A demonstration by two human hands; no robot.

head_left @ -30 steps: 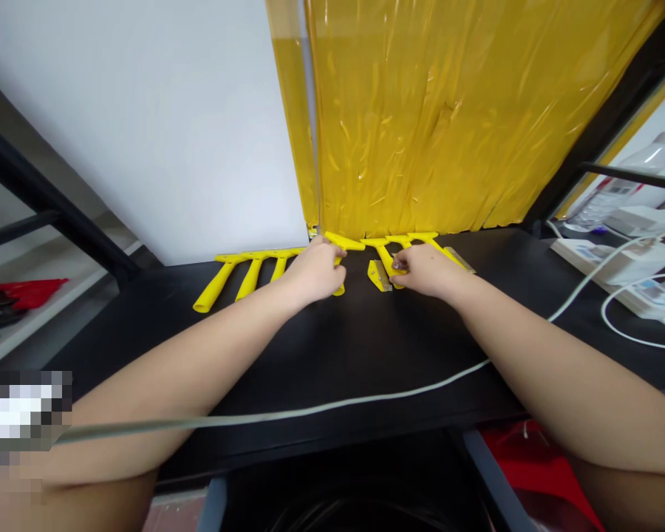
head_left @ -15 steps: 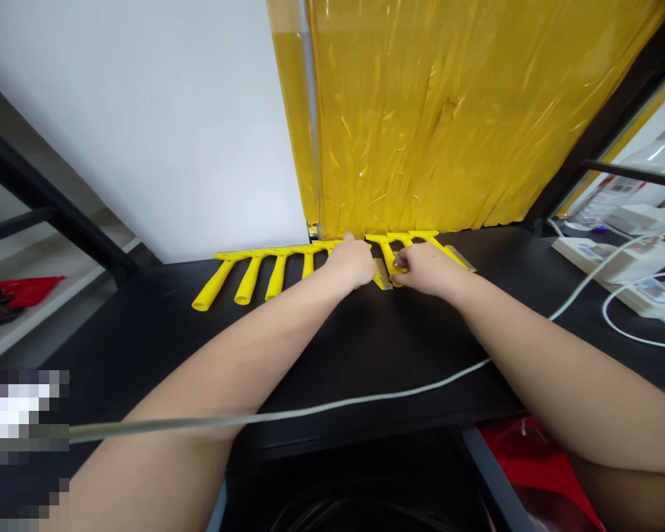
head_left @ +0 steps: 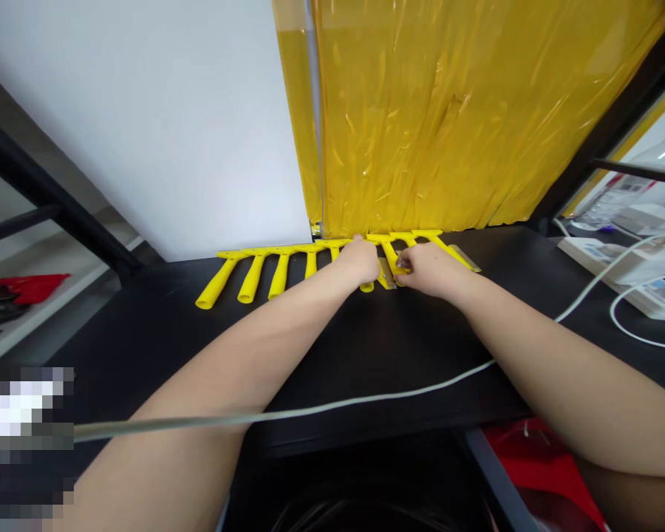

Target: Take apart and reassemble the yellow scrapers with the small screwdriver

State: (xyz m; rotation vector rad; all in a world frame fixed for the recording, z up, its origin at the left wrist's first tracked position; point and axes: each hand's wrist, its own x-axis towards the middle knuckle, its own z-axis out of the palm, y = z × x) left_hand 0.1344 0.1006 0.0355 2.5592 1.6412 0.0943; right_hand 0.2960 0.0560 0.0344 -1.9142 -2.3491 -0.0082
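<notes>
A row of yellow T-shaped scrapers (head_left: 250,281) lies on the black shelf (head_left: 332,347), crossbars toward the back panels and tube handles toward me. My left hand (head_left: 360,260) is closed over a scraper in the middle of the row; the handle's end (head_left: 367,287) shows below the hand. The fingers of my right hand (head_left: 428,267) are pinched on the handle of the neighbouring yellow scraper (head_left: 391,255). Between my hands a metal blade (head_left: 388,275) shows. Another blade piece (head_left: 465,257) sticks out to the right of my right hand.
Behind the row stand a white board (head_left: 160,133) and a panel wrapped in yellow film (head_left: 421,118). A pale cable (head_left: 366,400) crosses above the shelf's front. At right are power strips (head_left: 637,273) and a plastic bottle (head_left: 615,185). Red material (head_left: 537,465) shows below.
The view has shifted slightly. My left hand sits a little differently, and the end of a handle now shows beneath it. My right hand stays at the same scraper.
</notes>
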